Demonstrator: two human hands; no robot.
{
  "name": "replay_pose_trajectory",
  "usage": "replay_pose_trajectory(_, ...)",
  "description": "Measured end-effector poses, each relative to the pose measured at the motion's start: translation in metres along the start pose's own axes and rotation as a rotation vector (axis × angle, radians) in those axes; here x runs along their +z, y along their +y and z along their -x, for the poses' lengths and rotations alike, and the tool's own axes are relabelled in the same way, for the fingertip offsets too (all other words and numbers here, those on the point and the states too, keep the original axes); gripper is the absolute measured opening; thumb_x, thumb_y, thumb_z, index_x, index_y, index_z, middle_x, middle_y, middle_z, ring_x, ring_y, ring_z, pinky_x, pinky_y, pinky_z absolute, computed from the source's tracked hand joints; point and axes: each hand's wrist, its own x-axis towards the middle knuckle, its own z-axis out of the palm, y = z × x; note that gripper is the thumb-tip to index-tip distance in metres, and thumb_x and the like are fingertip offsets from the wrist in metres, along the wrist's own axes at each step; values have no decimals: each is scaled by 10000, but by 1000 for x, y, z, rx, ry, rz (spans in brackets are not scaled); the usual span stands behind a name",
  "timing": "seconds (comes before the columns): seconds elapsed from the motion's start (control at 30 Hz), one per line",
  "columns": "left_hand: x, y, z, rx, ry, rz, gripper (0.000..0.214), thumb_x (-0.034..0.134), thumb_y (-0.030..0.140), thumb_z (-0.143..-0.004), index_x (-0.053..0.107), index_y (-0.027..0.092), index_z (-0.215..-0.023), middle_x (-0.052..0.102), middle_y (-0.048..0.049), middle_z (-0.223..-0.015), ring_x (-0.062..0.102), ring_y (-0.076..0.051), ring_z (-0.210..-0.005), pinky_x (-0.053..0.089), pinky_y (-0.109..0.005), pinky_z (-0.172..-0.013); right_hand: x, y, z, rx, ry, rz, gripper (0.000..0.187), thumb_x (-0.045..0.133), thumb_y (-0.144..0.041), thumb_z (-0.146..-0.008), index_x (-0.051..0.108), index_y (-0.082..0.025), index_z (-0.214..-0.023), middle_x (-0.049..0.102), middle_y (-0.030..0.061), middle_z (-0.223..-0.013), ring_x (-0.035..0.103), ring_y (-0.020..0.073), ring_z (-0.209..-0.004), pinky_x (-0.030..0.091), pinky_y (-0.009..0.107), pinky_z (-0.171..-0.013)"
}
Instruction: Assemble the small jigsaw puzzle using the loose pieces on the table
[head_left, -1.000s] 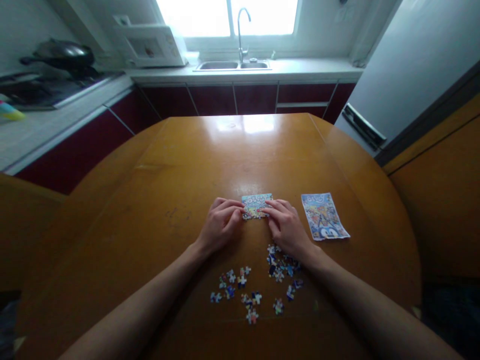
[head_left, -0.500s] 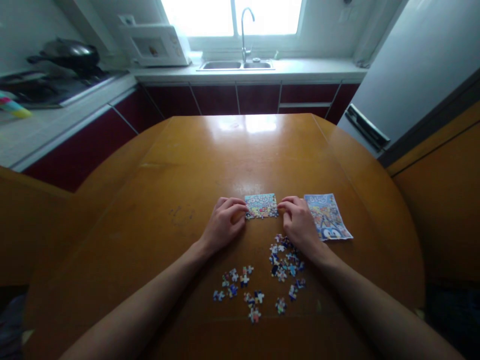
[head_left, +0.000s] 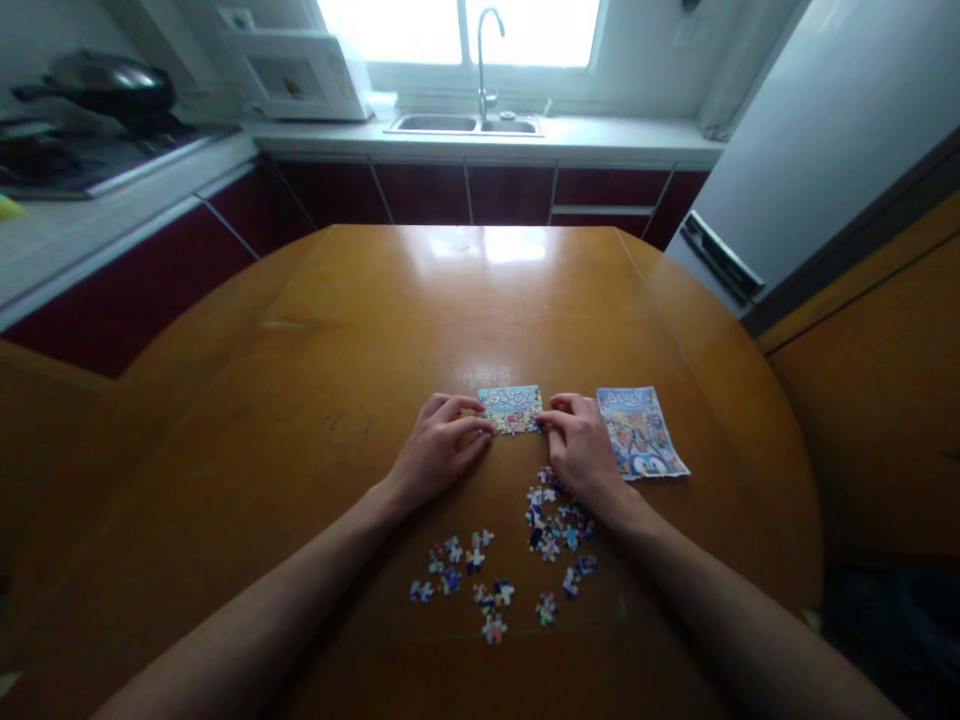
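Note:
A small, partly assembled colourful puzzle point(head_left: 511, 407) lies on the wooden table point(head_left: 420, 310). My left hand point(head_left: 439, 450) rests curled at its left edge, fingertips touching it. At the puzzle's right edge sits my right hand point(head_left: 578, 447), fingers bent and pinching against that edge. Several loose puzzle pieces point(head_left: 480, 580) are scattered near me between my forearms, with a denser heap point(head_left: 556, 520) just under my right wrist. A printed reference picture point(head_left: 639, 432) lies flat to the right of my right hand.
Beyond the table runs a kitchen counter with a sink and tap point(head_left: 469, 120), a microwave point(head_left: 296, 85) and a wok on a stove point(head_left: 101, 90) at the left. A grey fridge point(head_left: 810, 140) stands at the right.
My right hand slid off the puzzle's top to its right edge, uncovering the puzzle. My left hand stayed at the left edge. The view shifted slightly.

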Motion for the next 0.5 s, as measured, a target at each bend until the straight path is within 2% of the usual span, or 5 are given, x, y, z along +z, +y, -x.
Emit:
replay_pose_trajectory(0.23, 2, -2, 1, -16, 22, 0, 107, 650, 276, -914, 751, 277, -951, 651, -47, -1115, 515, -234, -1074, 491, -437, -947, 1, 0, 1, 2, -24, 3, 290, 554, -140, -847, 789, -233, -990, 643, 113, -1151, 515, 294, -1085, 467, 496, -932)
replay_pose_trajectory(0.5, 2, -6, 1, -61, 49, 2, 97, 661, 256, -901, 747, 264, -946, 656, -49, -1094, 517, -237, -1067, 481, -445, -952, -1, -5, 2, -18, -61, 15, 307, 535, -167, -888, 773, -259, -1058, 627, 115, -1207, 505, 308, -1124, 459, 522, -922)
